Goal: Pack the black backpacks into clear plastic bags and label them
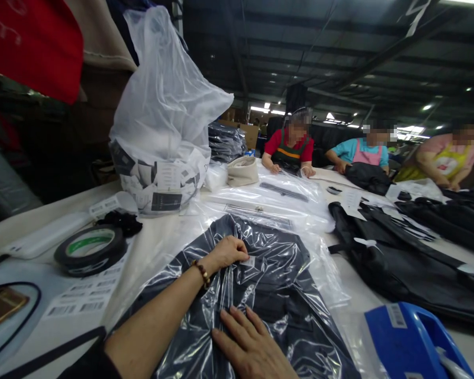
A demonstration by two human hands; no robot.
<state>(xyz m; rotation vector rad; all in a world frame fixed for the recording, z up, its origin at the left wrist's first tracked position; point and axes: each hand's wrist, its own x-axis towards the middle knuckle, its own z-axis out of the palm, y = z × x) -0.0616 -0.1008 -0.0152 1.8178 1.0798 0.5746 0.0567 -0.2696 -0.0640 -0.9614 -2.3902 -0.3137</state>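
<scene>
A black bag (pixel 276 316) in a clear, shiny plastic sleeve lies flat on the table in front of me. My left hand (pixel 228 251), with a beaded bracelet at its wrist, is closed in a pinch over the upper middle of the sleeve. Its fingertips are at the left edge of a small white sticker (pixel 250 261) against the plastic. Lower down, my right hand (pixel 253 342) rests flat on the wrapped bag with fingers outstretched, holding nothing.
At left are a sheet of barcode stickers (pixel 87 289), a black tape roll (pixel 90 250) and a phone (pixel 3 308). A clear bag of tags (pixel 161 158) stands behind. On the right are a blue tape dispenser (pixel 414 342) and black bags (pixel 411 263). Several co-workers sit across the table.
</scene>
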